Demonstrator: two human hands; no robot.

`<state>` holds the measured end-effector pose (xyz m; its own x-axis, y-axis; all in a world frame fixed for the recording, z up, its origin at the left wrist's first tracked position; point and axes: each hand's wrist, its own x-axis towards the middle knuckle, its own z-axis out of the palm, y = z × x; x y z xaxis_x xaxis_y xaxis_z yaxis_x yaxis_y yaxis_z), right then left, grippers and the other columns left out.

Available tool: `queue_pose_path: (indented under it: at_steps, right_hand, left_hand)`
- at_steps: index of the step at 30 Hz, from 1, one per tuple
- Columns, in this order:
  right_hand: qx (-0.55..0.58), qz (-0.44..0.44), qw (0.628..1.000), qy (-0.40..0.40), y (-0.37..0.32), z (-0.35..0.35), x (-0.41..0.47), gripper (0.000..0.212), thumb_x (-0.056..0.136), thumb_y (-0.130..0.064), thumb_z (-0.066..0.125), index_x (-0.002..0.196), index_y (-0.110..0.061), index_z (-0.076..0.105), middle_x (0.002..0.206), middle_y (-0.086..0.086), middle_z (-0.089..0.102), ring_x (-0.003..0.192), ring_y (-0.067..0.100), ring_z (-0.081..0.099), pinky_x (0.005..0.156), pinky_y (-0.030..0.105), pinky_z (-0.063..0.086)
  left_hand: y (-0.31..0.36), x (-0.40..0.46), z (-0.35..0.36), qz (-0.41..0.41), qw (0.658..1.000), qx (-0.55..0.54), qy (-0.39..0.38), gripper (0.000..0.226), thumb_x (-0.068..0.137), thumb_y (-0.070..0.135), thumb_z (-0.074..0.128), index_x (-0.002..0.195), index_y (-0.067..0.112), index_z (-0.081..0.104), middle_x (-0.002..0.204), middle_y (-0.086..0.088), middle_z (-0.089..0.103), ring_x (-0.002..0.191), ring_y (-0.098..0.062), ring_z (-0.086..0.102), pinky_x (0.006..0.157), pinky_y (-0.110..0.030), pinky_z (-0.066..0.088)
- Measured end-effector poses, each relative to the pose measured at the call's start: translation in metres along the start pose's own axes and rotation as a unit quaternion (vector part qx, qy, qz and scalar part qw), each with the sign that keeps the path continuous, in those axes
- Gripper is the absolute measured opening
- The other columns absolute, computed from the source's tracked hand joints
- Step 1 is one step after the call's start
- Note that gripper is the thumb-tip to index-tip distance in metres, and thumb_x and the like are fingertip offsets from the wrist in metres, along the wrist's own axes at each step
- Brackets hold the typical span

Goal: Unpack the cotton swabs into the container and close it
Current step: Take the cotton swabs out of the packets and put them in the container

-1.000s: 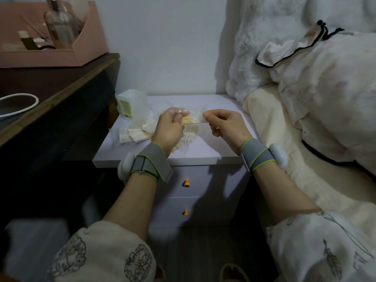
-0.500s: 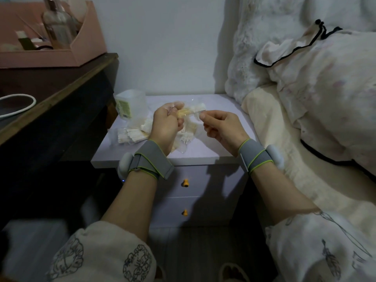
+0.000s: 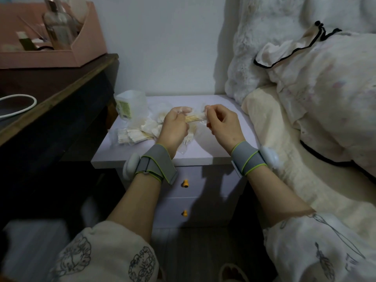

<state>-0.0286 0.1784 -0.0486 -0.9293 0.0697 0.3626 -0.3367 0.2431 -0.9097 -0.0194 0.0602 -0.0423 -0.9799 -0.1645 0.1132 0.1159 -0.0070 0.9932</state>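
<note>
A small clear packet of wooden-stemmed cotton swabs (image 3: 195,118) is held above the pale nightstand (image 3: 213,153). My left hand (image 3: 175,127) grips its left end and my right hand (image 3: 223,125) pinches its right end between thumb and fingers. The translucent container (image 3: 130,104) with a green label stands at the nightstand's back left corner. More swab packets (image 3: 134,136) lie in a loose pile between the container and my left hand, partly hidden by it.
A dark wooden desk (image 3: 67,92) stands to the left, carrying a pink organiser box (image 3: 61,55) with a glass bottle and a white cable. A bed with a quilt (image 3: 325,94) and fluffy pillow lies on the right. The nightstand's two drawers have orange knobs (image 3: 185,183).
Both hands have shifted slightly while working the packet; my right hand rose and now pinches the packet's right end higher, and the packet lies level between the hands.
</note>
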Motion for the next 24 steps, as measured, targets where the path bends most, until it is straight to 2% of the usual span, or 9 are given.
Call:
queue_pose_path:
  at_steps: [3,5,8,12,16,18,20,22,24]
  right_hand:
    - [-0.031,-0.006,0.999,0.010,-0.001,0.002,-0.003,0.041,0.095,-0.028,0.043,0.056,-0.016,0.038,0.058,0.005,0.043,0.063,0.022,0.041,0.063,0.031,0.034]
    - [-0.050,0.002,0.998,0.025,-0.003,0.002,-0.003,0.039,0.094,-0.023,0.041,0.056,-0.012,0.036,0.062,0.011,0.041,0.065,0.022,0.037,0.062,0.029,0.032]
    - [-0.078,0.014,0.996,0.042,-0.004,0.001,-0.002,0.034,0.090,-0.013,0.039,0.057,-0.008,0.040,0.059,0.004,0.040,0.068,0.019,0.036,0.056,0.029,0.027]
    - [-0.057,0.040,0.997,0.039,0.003,-0.001,0.003,0.044,0.095,-0.029,0.041,0.058,-0.008,0.052,0.053,-0.003,0.047,0.061,0.020,0.043,0.061,0.027,0.032]
    - [-0.015,0.063,0.997,0.032,0.010,-0.002,0.008,0.045,0.093,-0.035,0.045,0.053,-0.016,0.050,0.044,-0.003,0.048,0.047,0.016,0.045,0.054,0.028,0.037]
    - [-0.013,0.061,0.997,0.039,0.013,-0.004,0.010,0.044,0.093,-0.035,0.047,0.053,-0.017,0.053,0.049,-0.001,0.051,0.056,0.018,0.051,0.065,0.037,0.048]
    - [-0.013,0.061,0.997,0.043,0.015,-0.008,0.012,0.044,0.092,-0.035,0.048,0.051,-0.019,0.055,0.048,-0.004,0.053,0.064,0.020,0.054,0.078,0.043,0.052]
    - [-0.014,0.062,0.997,0.046,0.016,-0.011,0.015,0.045,0.092,-0.034,0.048,0.050,-0.021,0.054,0.043,-0.009,0.052,0.065,0.020,0.054,0.079,0.043,0.050]
    - [-0.027,0.054,0.997,0.050,0.016,-0.013,0.015,0.046,0.093,-0.033,0.047,0.051,-0.016,0.055,0.046,-0.008,0.051,0.062,0.016,0.051,0.072,0.034,0.045]
  left_hand:
    - [0.003,-0.003,0.003,-0.016,0.998,-0.050,-0.020,0.024,0.099,0.013,0.030,0.084,0.017,0.049,0.066,0.001,0.036,0.049,-0.009,0.029,0.044,-0.019,0.025]
    - [0.001,-0.004,0.005,-0.002,0.999,-0.022,-0.045,0.020,0.100,0.025,0.034,0.087,0.014,0.045,0.062,0.004,0.033,0.045,-0.005,0.029,0.043,-0.017,0.026]
    - [-0.003,-0.004,0.008,0.034,0.997,0.024,-0.064,0.021,0.101,0.019,0.035,0.081,0.015,0.040,0.061,0.003,0.031,0.041,-0.002,0.030,0.039,-0.012,0.027]
    - [-0.004,-0.005,0.014,0.027,0.996,0.028,-0.081,0.025,0.102,0.015,0.030,0.078,0.020,0.037,0.065,0.002,0.030,0.050,-0.008,0.028,0.041,-0.013,0.027]
    - [-0.005,-0.005,0.017,0.007,0.996,0.025,-0.084,0.016,0.102,0.018,0.029,0.090,0.018,0.040,0.067,0.002,0.033,0.053,-0.009,0.029,0.045,-0.016,0.027]
    - [-0.004,-0.005,0.018,-0.010,0.995,0.035,-0.090,0.011,0.102,0.018,0.029,0.101,0.014,0.039,0.066,0.002,0.033,0.054,-0.009,0.030,0.048,-0.018,0.027]
    - [-0.002,-0.005,0.019,-0.011,0.995,0.041,-0.086,0.011,0.101,0.016,0.032,0.104,0.011,0.041,0.066,0.000,0.036,0.054,-0.009,0.032,0.047,-0.017,0.029]
    - [-0.001,-0.004,0.016,0.009,0.998,0.043,-0.054,0.011,0.099,0.012,0.038,0.101,0.009,0.049,0.064,-0.002,0.040,0.053,-0.010,0.036,0.046,-0.016,0.032]
    - [-0.001,-0.003,0.013,0.024,0.998,0.051,-0.017,0.011,0.097,0.010,0.045,0.096,0.007,0.056,0.062,-0.005,0.043,0.047,-0.008,0.040,0.050,-0.020,0.034]
